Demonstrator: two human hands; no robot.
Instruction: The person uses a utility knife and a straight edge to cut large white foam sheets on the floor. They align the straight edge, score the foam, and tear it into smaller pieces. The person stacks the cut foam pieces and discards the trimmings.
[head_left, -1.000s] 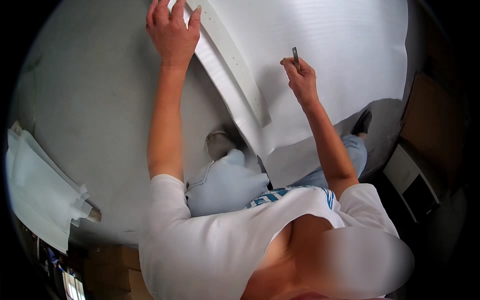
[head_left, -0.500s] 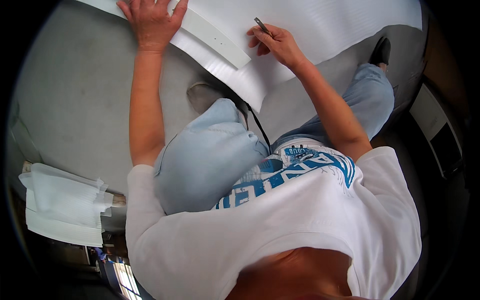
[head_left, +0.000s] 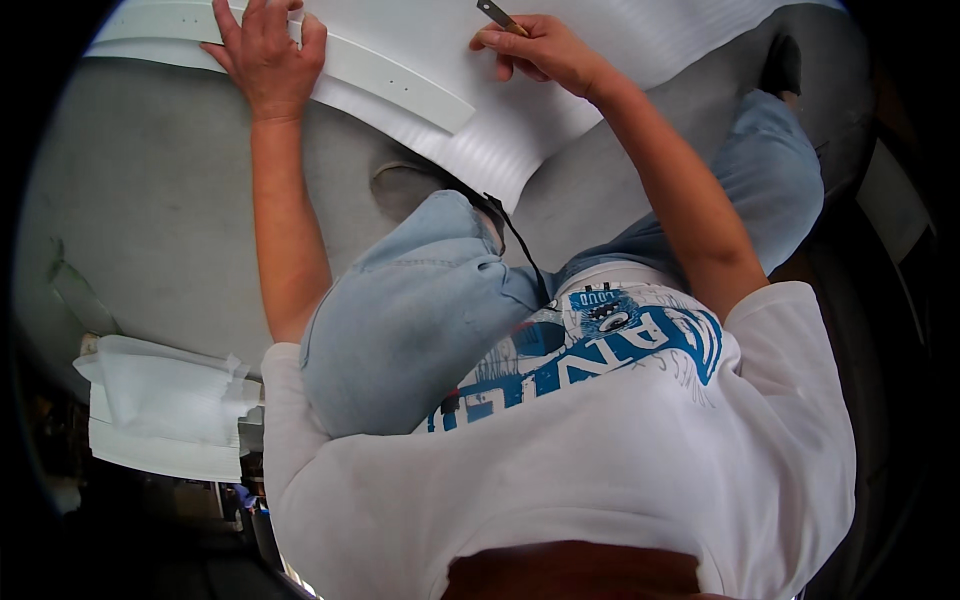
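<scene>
Right hand [head_left: 548, 54] pinches a slim blade [head_left: 498, 16]; leftward, the left hand [head_left: 270, 72], spread, seemingly steadies a white strip [head_left: 390, 88] against sheeting [head_left: 520, 130].

The left grip [head_left: 268, 70] rests spread across a pale, holed strip [head_left: 390, 82] on a white sheet [head_left: 510, 145] lying on grey floor [head_left: 170, 190]; the right grip [head_left: 555, 55] holds a slim metal blade [head_left: 497, 15].

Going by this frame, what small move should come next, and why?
Probably bring the metal blade over to the near end of the white strip: the right hand holds it apart from the strip, which lies on the white sheet with the left hand spread across it, seemingly steadying it.
</scene>
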